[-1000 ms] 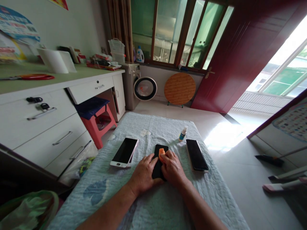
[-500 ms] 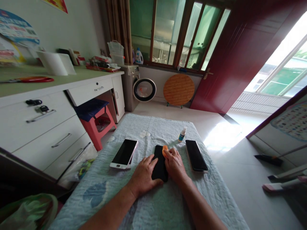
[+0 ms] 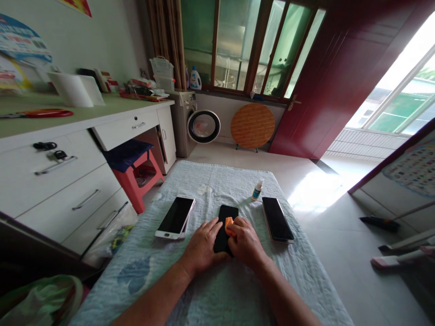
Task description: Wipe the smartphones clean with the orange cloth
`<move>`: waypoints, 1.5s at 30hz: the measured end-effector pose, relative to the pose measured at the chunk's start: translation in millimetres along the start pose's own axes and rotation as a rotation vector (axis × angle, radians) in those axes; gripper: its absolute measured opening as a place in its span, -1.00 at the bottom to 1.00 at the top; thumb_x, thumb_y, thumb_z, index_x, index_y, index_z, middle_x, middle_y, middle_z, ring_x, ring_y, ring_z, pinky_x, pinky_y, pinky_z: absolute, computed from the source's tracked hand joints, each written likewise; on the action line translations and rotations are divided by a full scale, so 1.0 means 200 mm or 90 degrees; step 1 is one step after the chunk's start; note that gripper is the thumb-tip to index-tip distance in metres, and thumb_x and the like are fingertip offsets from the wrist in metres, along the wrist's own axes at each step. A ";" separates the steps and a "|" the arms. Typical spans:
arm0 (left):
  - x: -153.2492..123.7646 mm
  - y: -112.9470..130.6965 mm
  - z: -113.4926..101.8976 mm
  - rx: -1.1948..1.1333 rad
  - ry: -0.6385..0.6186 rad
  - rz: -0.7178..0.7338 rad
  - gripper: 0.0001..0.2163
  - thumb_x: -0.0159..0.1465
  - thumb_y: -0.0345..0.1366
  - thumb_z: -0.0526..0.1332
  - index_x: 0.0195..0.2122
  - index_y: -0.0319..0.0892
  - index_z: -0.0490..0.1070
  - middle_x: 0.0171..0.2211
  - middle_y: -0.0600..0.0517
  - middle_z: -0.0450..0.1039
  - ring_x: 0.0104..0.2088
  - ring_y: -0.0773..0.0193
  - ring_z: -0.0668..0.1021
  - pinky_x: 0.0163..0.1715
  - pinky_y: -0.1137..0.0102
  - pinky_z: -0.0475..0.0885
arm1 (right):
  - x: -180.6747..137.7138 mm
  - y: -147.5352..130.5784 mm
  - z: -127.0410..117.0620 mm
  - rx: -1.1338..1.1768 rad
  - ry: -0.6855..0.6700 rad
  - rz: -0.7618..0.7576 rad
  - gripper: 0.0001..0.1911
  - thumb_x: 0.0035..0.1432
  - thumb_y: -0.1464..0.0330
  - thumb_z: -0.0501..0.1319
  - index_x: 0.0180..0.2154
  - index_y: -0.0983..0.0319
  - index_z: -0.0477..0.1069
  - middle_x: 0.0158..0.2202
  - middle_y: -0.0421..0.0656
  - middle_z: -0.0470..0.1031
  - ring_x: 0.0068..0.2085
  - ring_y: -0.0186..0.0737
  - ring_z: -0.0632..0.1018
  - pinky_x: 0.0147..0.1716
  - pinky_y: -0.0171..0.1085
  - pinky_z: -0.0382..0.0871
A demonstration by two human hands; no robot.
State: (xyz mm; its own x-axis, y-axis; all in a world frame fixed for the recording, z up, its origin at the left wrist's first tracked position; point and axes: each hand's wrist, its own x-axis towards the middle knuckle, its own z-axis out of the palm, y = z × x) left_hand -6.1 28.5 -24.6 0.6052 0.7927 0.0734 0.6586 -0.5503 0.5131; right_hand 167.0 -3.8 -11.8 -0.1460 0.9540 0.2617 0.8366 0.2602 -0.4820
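Note:
A black phone [image 3: 222, 240] lies flat on the light blue quilted cover, between my two hands. My left hand [image 3: 201, 244] grips it along the left side, fingers on that edge and thumb at the bottom end. In my right hand [image 3: 246, 240] a small folded orange cloth [image 3: 229, 222] is pinched and pressed on the phone's upper middle surface. To the left rests a white phone [image 3: 176, 216] with a dark screen, on top of another device. A dark-screened phone [image 3: 277, 218] lies at the right, also on something pale. Beyond my right hand stands a small spray bottle [image 3: 257, 190].
The quilted cover [image 3: 217, 176] spreads over the surface before me. A white desk [image 3: 81, 181] with drawers runs along the left, a red stool [image 3: 136, 176] beneath it. Farther back are a washing machine [image 3: 183, 120] with its door open and a round wooden tabletop [image 3: 253, 126].
My right hand has slid the orange cloth down and slightly left across the black phone, uncovering its top right corner. My left hand stays on the phone's left side.

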 end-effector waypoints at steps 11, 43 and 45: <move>-0.01 0.04 -0.03 0.021 -0.009 -0.028 -0.18 0.00 0.06 0.39 0.23 -0.25 0.27 0.28 -0.26 0.19 0.26 -0.14 0.29 0.26 0.06 0.18 | 0.05 0.11 0.03 -0.055 0.050 0.078 -0.67 0.05 0.59 0.07 -0.22 0.22 0.50 -0.25 -0.11 0.37 -0.16 -0.16 0.35 -0.07 -0.24 0.21; -0.02 0.06 -0.04 0.016 0.019 -0.025 -0.21 -0.01 0.10 0.37 0.19 -0.25 0.33 0.20 -0.25 0.31 0.15 -0.20 0.37 0.18 0.02 0.25 | 0.31 0.08 0.07 -0.191 -0.008 0.085 -0.73 0.25 0.48 0.07 -0.17 0.13 0.51 -0.14 -0.08 0.43 -0.15 -0.11 0.31 -0.23 -0.21 0.09; -0.02 0.06 -0.04 0.023 0.017 -0.032 -0.20 -0.01 0.10 0.37 0.20 -0.23 0.31 0.23 -0.24 0.28 0.18 -0.19 0.35 0.20 0.04 0.24 | 0.27 0.13 0.03 -0.187 0.002 0.104 -0.71 0.27 0.48 0.05 -0.17 0.15 0.52 -0.16 -0.08 0.43 -0.17 -0.14 0.31 -0.21 -0.21 0.09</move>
State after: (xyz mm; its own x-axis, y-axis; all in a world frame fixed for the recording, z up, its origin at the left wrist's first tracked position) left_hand -3.7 19.9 -12.2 0.5589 0.8262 0.0714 0.7037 -0.5180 0.4863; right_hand 178.2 56.2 -15.7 0.0031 0.9790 0.2038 0.9654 0.0502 -0.2558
